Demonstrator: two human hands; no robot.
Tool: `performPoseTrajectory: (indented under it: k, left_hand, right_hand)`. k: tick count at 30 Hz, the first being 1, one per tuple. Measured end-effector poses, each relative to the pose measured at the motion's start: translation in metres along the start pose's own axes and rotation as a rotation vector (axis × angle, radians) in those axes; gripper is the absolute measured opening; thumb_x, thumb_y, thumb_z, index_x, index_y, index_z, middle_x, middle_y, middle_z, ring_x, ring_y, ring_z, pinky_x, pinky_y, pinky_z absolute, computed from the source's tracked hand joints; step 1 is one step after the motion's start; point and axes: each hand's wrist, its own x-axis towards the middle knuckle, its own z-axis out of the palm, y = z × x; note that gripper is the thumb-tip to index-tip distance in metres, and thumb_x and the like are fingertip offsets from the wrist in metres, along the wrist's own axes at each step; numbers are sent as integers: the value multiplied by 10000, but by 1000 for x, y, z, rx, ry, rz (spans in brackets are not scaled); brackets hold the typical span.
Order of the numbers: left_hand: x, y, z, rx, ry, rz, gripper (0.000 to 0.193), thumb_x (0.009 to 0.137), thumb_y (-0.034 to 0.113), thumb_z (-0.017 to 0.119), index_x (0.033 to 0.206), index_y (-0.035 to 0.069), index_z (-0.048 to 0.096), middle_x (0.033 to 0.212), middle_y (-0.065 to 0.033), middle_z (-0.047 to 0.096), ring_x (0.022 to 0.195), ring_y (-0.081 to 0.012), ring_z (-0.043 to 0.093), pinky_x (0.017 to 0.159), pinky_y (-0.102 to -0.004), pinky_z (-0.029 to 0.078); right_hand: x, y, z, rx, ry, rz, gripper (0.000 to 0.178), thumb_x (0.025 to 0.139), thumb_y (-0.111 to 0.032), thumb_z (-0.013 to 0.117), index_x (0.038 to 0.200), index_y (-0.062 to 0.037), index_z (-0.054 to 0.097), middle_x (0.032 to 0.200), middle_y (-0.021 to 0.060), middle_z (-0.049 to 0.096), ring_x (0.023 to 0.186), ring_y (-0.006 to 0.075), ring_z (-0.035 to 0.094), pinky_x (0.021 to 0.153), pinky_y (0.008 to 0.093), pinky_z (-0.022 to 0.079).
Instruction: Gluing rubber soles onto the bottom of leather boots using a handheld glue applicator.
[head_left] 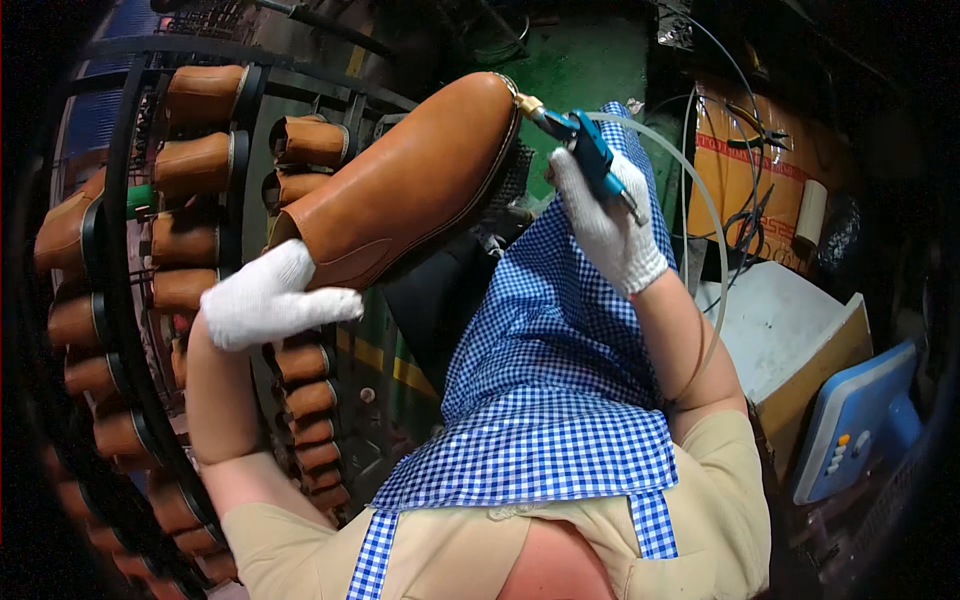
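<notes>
A brown leather ankle boot (400,180) is held up at a slant, its toe toward the upper right and its shaft toward the lower left. My left hand (265,300), in a white knit glove, grips the boot at the shaft end, thumb along the near side; part of its grip is hidden. In my gloved right hand (608,210) is a blue air gun (592,152) with a brass nozzle (530,103). The nozzle tip is right at the welt by the boot's toe; contact cannot be made out. A clear hose (716,215) curves from the gun past my right forearm.
On my left stands a dark metal rack (128,200) filled with similar brown boots (195,165). To the right are a cardboard box (720,150) with pliers (757,128) on it, a white-topped box (780,310) and a blue-and-white device (855,425). A blue checked apron (545,400) covers my lap.
</notes>
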Motion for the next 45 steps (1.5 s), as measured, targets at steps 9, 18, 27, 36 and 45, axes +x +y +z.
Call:
performPoseTrajectory:
  k: [9,18,27,36,45]
  left_hand:
    - [27,8,30,-691,399,-375,557,959,344,632,1357,-22,501,1259,-125,617,1090,-192,631,958,-305,502]
    - [27,15,48,-1005,453,-355,538,986,328,588,1379,-19,467,1265,-170,611,1109,-270,642,966,-380,533]
    - [29,1,56,-1141,431,-196,516,1011,333,537,1390,-7,452,1297,-181,593,1135,-303,630,973,-404,533]
    - [30,-11,63,-1321,463,-90,500,1031,334,497,1394,-3,427,1315,-197,570,1142,-327,623,980,-458,535]
    - [28,-12,63,-1387,468,-134,539,1033,383,464,1383,-26,441,1333,-225,560,1174,-355,604,1015,-488,500]
  right_hand:
    - [8,7,14,95,-2,97,217,960,-218,629,992,-8,669,718,104,638,621,227,618,575,325,486]
    - [-11,8,42,-58,-23,-100,143,911,-157,668,888,-21,631,701,119,580,613,279,594,551,355,472]
    - [-41,3,49,-67,-41,-168,94,879,-92,684,846,-25,626,671,105,546,556,266,567,514,347,448]
    - [-59,-7,51,-110,-92,-193,138,824,-110,736,816,-30,625,703,115,561,567,292,580,496,356,456]
    - [-90,-21,37,-169,-330,-206,177,740,-103,774,799,-79,608,711,96,572,611,286,616,528,363,506]
